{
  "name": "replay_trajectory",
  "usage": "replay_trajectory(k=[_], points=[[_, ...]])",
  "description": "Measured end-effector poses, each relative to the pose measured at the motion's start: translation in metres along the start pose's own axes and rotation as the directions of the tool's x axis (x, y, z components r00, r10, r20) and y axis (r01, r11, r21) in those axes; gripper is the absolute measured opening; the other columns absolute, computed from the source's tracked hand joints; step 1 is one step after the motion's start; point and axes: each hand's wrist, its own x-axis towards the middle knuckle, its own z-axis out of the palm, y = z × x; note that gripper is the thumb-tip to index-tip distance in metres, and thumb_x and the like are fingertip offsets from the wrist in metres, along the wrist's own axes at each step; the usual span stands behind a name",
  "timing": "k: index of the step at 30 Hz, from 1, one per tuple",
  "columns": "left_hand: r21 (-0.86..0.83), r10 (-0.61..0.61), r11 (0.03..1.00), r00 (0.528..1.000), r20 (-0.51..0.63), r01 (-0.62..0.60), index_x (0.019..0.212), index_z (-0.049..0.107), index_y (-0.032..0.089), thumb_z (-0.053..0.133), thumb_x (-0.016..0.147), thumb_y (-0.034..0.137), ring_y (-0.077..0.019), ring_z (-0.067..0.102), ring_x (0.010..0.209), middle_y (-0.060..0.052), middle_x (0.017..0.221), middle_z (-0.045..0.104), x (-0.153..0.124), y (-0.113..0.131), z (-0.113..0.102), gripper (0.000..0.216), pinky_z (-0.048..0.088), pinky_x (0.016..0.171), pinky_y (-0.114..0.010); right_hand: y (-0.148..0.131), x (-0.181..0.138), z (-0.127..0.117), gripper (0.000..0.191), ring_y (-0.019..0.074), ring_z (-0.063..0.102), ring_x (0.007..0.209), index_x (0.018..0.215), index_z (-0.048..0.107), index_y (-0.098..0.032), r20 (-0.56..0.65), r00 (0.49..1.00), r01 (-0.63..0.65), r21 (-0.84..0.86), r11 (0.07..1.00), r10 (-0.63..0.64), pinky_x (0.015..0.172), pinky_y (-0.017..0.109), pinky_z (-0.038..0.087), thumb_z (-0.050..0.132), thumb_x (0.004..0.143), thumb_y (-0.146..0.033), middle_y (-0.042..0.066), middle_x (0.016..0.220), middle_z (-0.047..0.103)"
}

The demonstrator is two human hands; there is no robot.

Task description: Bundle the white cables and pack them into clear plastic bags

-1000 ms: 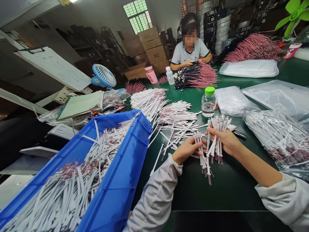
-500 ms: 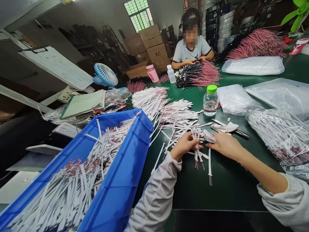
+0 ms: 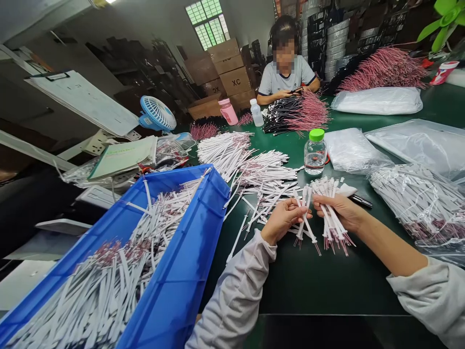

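Note:
My right hand (image 3: 339, 209) is closed round a bunch of white cable pieces (image 3: 331, 218) with reddish wire ends, held upright above the green table (image 3: 327, 286). My left hand (image 3: 283, 219) pinches a few more of the same white pieces (image 3: 304, 220) just to the left of that bunch. Both hands hover close together, in front of a loose heap of white cable pieces (image 3: 261, 174) spread on the table.
A blue bin (image 3: 181, 271) full of white pieces stands at my left. A green-capped clear bottle (image 3: 314, 152), plastic bags (image 3: 417, 145) and a bagged bundle (image 3: 417, 203) lie at right. Across the table a person (image 3: 286, 68) handles black and pink wires (image 3: 296, 114).
Half a second ago both hands were low on the table gathering pieces; now they have lifted, the right holding its bunch upright and the left holding a few pieces beside it.

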Motion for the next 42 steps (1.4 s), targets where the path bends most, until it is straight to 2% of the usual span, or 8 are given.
replay_trajectory(k=[7,18,25,28,31,34,36,42], points=[[-0.045,-0.065,0.996,0.991,0.118,0.071,0.077,0.059,0.011,0.082,0.061,0.037,-0.0085,0.063,0.062,-0.005,0.074,0.065,-0.003,0.0,0.004,0.038,0.024,0.038,-0.012,0.007,-0.005,0.009,0.03,0.0112,0.06,0.059,0.083,0.065,-0.015,0.11,0.994,0.001,0.113,0.994,-0.014,0.056,0.021,0.053,0.083,0.062,-0.025,0.002,0.074,0.065],[0.27,0.104,0.954,0.988,0.117,-0.132,0.092,0.063,0.012,0.064,0.075,0.053,-0.0164,0.067,0.073,-0.007,0.085,0.067,-0.001,-0.006,0.008,0.044,0.043,0.047,-0.018,0.01,-0.006,0.014,0.033,0.0118,0.054,0.049,0.074,0.06,-0.017,0.011,0.991,0.132,-0.003,0.991,-0.132,0.046,0.024,0.045,0.084,0.057,-0.033,-0.001,0.061,0.06],[0.415,-0.067,0.91,0.982,0.178,-0.013,0.086,0.063,0.012,0.054,0.079,0.06,-0.0149,0.066,0.065,-0.009,0.079,0.068,-0.004,-0.003,0.005,0.049,0.035,0.041,-0.017,0.01,-0.006,0.012,0.027,0.0145,0.057,0.048,0.079,0.065,-0.016,0.194,0.978,-0.069,-0.019,0.997,0.071,0.048,0.026,0.048,0.078,0.067,-0.036,0.001,0.057,0.062],[0.679,-0.049,0.732,0.992,0.12,-0.046,0.089,0.066,0.013,0.045,0.088,0.047,-0.0177,0.068,0.076,-0.01,0.091,0.07,0.001,0.018,-0.004,0.04,0.047,0.052,-0.022,0.003,-0.007,0.013,0.029,0.0174,0.065,0.068,0.079,0.065,-0.017,0.028,0.999,0.039,0.068,0.997,-0.041,0.067,0.03,0.054,0.081,0.064,-0.035,0.004,0.074,0.069],[0.971,0.233,0.232,0.972,0.005,-0.061,0.101,0.066,0.017,0.042,0.092,0.029,-0.0172,0.066,0.085,-0.007,0.101,0.07,0.02,0.048,-0.018,0.029,0.051,0.077,-0.028,-0.004,-0.014,0.014,0.029,0.0209,0.065,0.075,0.08,0.063,-0.02,-0.137,0.945,0.301,0.007,0.954,-0.297,0.073,0.036,0.053,0.076,0.069,-0.043,0.004,0.078,0.067],[0.999,0.361,-0.013,0.932,-0.024,0.03,0.117,0.059,0.015,0.05,0.087,0.014,-0.0238,0.054,0.115,-0.013,0.123,0.06,0.049,0.074,-0.033,0.032,0.039,0.1,-0.036,-0.004,-0.021,0.013,0.025,0.0232,0.061,0.073,0.085,0.06,-0.023,-0.212,0.698,0.584,-0.385,0.715,-0.684,0.075,0.04,0.05,0.07,0.075,-0.044,0.004,0.075,0.062],[0.993,0.334,-0.09,0.942,-0.037,0.071,0.12,0.056,0.013,0.057,0.08,0.009,-0.0277,0.048,0.122,-0.017,0.127,0.056,0.067,0.086,-0.04,0.04,0.037,0.102,-0.039,-0.001,-0.022,0.012,0.026,0.0252,0.06,0.08,0.095,0.059,-0.024,-0.124,0.6,0.571,-0.626,0.532,-0.79,0.082,0.042,0.046,0.066,0.079,-0.043,0.006,0.081,0.063],[0.945,0.213,-0.293,0.973,-0.084,0.146,0.102,0.065,0.013,0.068,0.073,0.015,-0.029,0.056,0.11,-0.018,0.106,0.065,0.088,0.101,-0.041,0.029,0.043,0.094,-0.038,0.0,-0.012,0.006,0.032,0.0255,0.06,0.098,0.077,0.065,-0.023,0.009,0.777,0.416,-0.758,0.502,-0.63,0.098,0.039,0.037,0.05,0.088,-0.048,0.006,0.089,0.069]])
